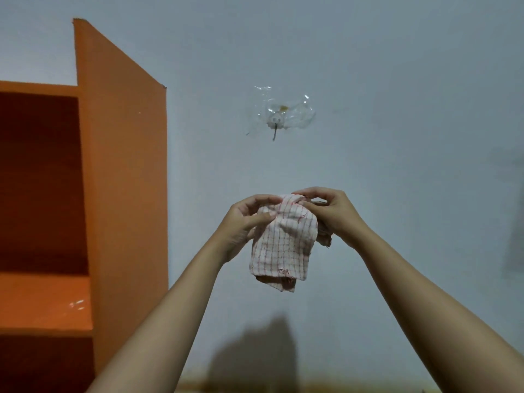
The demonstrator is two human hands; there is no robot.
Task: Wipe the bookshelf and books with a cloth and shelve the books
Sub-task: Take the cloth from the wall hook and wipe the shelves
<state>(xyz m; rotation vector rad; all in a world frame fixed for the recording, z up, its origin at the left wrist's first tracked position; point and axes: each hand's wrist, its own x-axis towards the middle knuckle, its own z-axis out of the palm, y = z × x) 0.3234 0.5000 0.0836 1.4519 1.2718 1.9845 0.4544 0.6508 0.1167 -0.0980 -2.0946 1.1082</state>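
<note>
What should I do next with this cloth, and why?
Probably carry the cloth left to the orange bookshelf and start wiping: the left hand and right hand both pinch its top, and it hangs folded before the wall, off the shelves.

The head-worn camera looks forward at the nearby wall (397, 109), bookshelf (122, 165) along the left edge.

Cloth (283, 242): the one you held was white with a thin red grid check.
Bookshelf (122, 165): was orange, darker brown-orange inside its compartment.
Wall (397, 109): was pale grey-blue, plain.
</note>
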